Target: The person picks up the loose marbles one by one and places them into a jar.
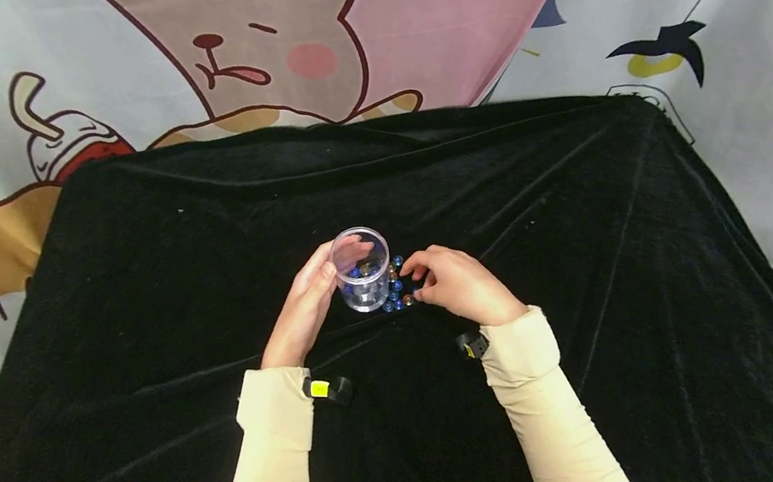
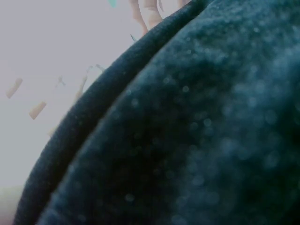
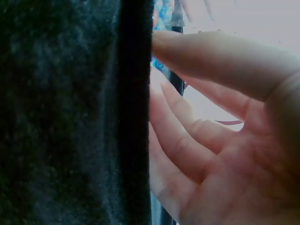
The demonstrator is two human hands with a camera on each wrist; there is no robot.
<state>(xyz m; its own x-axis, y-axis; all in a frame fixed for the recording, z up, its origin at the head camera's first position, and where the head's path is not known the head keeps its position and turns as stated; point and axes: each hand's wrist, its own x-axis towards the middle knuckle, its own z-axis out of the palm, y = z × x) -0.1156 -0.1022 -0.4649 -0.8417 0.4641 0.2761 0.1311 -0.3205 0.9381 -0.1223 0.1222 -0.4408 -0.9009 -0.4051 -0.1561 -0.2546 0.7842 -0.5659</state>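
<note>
My left hand (image 1: pixel 303 305) holds a clear plastic cup (image 1: pixel 367 294) from its left side, fingers behind it and thumb at the near side. The cup's round mouth faces up, and blue and amber marbles show within its outline. Right beside the cup lie several loose glass marbles (image 1: pixel 396 295), mostly blue with some amber. Over their right edge is my right hand (image 1: pixel 460 284), fingers bent and thumb apart from the index finger. In the right wrist view, blue marbles (image 3: pixel 158 63) show beyond the gap between thumb and fingers; the cloth hides the fingertips.
Black velvety cloth (image 1: pixel 140 314) covers the table, with folds and creases. A cartoon-printed curtain (image 1: pixel 441 13) hangs behind it. Blurred dark cloth (image 2: pixel 197 140) fills most of the left wrist view.
</note>
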